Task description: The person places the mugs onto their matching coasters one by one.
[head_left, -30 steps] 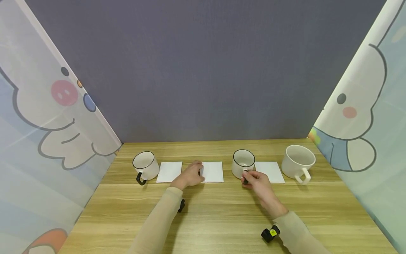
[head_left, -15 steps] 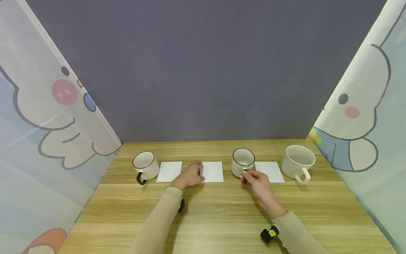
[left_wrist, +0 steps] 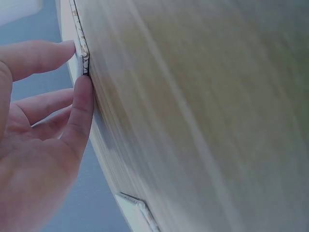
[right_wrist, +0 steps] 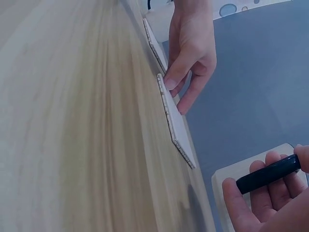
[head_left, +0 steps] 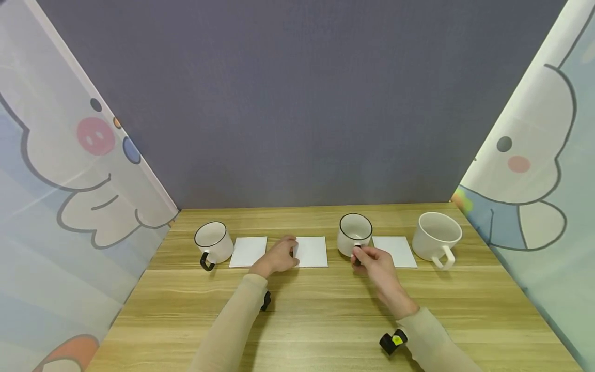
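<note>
Mug (head_left: 351, 238) is between the middle white square (head_left: 313, 252) and the right white square (head_left: 396, 252), its black handle (right_wrist: 268, 174) pinched by the person's right hand (head_left: 380, 269); the left hand (head_left: 278, 256) grips the middle square's left end.

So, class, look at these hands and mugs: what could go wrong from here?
1. The right hand holds the middle mug only by its black handle, so the mug might tip or swing.
2. The left hand touches the left side of the middle white square; a small slip could push it askew.
3. The mug is close to the rightmost white square and might knock it.
</note>
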Tool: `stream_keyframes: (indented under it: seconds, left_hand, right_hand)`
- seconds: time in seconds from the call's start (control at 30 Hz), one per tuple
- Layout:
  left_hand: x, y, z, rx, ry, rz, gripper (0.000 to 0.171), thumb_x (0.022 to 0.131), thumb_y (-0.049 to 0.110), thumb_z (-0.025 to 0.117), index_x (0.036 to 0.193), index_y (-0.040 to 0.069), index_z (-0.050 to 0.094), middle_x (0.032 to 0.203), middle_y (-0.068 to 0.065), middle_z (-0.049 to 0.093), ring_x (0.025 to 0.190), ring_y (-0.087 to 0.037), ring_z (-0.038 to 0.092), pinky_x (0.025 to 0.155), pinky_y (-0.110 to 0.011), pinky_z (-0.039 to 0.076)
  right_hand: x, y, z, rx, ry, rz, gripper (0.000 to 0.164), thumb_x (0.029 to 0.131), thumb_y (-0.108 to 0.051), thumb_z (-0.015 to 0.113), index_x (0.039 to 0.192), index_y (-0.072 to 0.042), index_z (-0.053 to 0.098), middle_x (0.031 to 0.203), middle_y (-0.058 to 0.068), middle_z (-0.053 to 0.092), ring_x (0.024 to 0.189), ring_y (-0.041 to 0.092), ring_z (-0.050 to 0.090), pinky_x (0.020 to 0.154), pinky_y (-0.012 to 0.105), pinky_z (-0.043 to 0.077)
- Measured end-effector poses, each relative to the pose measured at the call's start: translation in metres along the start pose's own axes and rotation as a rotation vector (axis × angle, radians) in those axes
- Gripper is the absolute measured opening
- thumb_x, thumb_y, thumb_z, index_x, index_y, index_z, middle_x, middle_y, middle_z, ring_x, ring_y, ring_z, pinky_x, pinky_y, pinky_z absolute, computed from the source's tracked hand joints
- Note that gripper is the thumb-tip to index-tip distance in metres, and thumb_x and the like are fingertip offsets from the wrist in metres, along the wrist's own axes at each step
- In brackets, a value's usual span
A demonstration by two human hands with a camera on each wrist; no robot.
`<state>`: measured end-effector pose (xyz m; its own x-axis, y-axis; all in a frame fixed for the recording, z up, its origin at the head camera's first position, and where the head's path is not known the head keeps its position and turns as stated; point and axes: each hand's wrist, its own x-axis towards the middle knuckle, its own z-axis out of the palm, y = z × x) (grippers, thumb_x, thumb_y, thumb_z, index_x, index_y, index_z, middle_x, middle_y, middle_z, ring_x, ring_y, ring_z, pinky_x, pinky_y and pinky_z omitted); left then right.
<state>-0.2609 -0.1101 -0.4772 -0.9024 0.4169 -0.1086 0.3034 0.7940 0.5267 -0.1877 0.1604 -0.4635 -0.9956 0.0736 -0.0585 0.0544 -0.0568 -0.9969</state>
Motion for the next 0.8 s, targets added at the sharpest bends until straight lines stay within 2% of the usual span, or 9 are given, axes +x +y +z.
stream_keyframes:
  seconds: [0.17, 0.37, 0.57, 0.8]
  left_hand:
    - [0.0, 0.0, 0.0, -0.001, -0.001, -0.002, 0.056, 0.085, 0.015, 0.069, 0.133, -0.006, 0.05, 0.148, -0.013, 0.034, 0.127, -0.031, 0.045, 0.102, -0.041, 0.04]
    - [0.0, 0.001, -0.001, -0.006, 0.0, -0.003, 0.055, 0.084, 0.014, 0.069, 0.132, -0.006, 0.051, 0.149, -0.014, 0.033, 0.13, -0.033, 0.041, 0.104, -0.041, 0.038]
    - [0.0, 0.0, 0.0, -0.01, -0.002, -0.004, 0.056, 0.084, 0.015, 0.069, 0.133, -0.006, 0.05, 0.149, -0.014, 0.033, 0.129, -0.032, 0.042, 0.104, -0.04, 0.039]
    - [0.001, -0.002, 0.001, -0.02, -0.011, -0.004, 0.057, 0.085, 0.015, 0.069, 0.134, -0.006, 0.049, 0.15, -0.014, 0.031, 0.127, -0.031, 0.045, 0.102, -0.04, 0.041]
  right_hand:
    - [-0.001, -0.003, 0.001, -0.017, -0.005, -0.013, 0.037, 0.093, -0.021, 0.063, 0.103, 0.014, 0.062, 0.089, 0.017, 0.064, 0.084, 0.021, 0.063, 0.086, 0.048, 0.051]
    - [-0.001, -0.007, 0.004, -0.018, -0.006, -0.035, 0.036, 0.093, -0.021, 0.063, 0.102, 0.014, 0.062, 0.088, 0.016, 0.064, 0.083, 0.019, 0.062, 0.087, 0.049, 0.051]
    - [-0.001, -0.01, 0.007, -0.013, -0.006, -0.059, 0.036, 0.092, -0.022, 0.064, 0.099, 0.014, 0.063, 0.086, 0.016, 0.064, 0.082, 0.019, 0.062, 0.087, 0.051, 0.05]
    - [0.0, -0.016, 0.013, -0.007, -0.003, -0.078, 0.036, 0.091, -0.02, 0.065, 0.099, 0.014, 0.063, 0.083, 0.013, 0.064, 0.079, 0.02, 0.063, 0.083, 0.047, 0.053]
